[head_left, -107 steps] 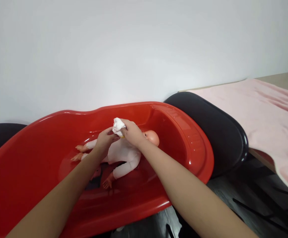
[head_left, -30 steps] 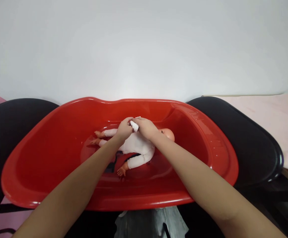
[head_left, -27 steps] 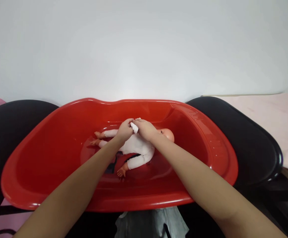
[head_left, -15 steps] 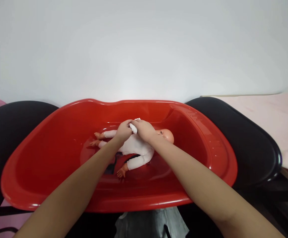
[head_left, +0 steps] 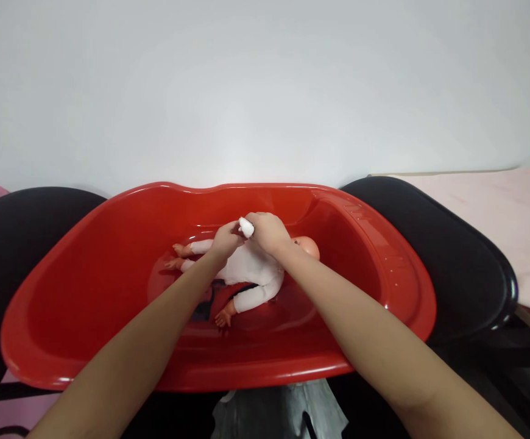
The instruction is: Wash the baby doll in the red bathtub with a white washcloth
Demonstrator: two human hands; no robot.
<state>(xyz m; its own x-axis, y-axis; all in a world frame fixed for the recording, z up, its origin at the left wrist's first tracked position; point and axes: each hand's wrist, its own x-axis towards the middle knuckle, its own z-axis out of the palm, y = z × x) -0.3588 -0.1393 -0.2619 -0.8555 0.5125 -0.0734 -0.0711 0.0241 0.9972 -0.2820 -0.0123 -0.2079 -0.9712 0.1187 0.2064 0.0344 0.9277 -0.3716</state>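
A baby doll [head_left: 256,265] in white clothing lies on its back in a red baby bathtub [head_left: 82,286], its head [head_left: 309,247] to the right and feet to the left. Over the doll's torso, my right hand [head_left: 268,233] is closed around a bunched white cloth [head_left: 247,227], which sticks out between my hands. My left hand [head_left: 228,238] is close beside it with curled fingers; what they grip is hidden. The doll's near arm [head_left: 253,297] rests toward the tub's front, and its far arm is hidden behind my hands.
Black chairs stand left [head_left: 41,225] and right [head_left: 457,262] of the tub. A pale pink cloth [head_left: 498,213] covers a surface at the far right. Behind everything rises a plain light wall [head_left: 265,91]. Grey fabric [head_left: 278,414] shows below the tub's front rim.
My right hand has risen slightly with the white cloth, and more of it shows between my hands. My left hand has shifted a little to the left. The doll lies as before.
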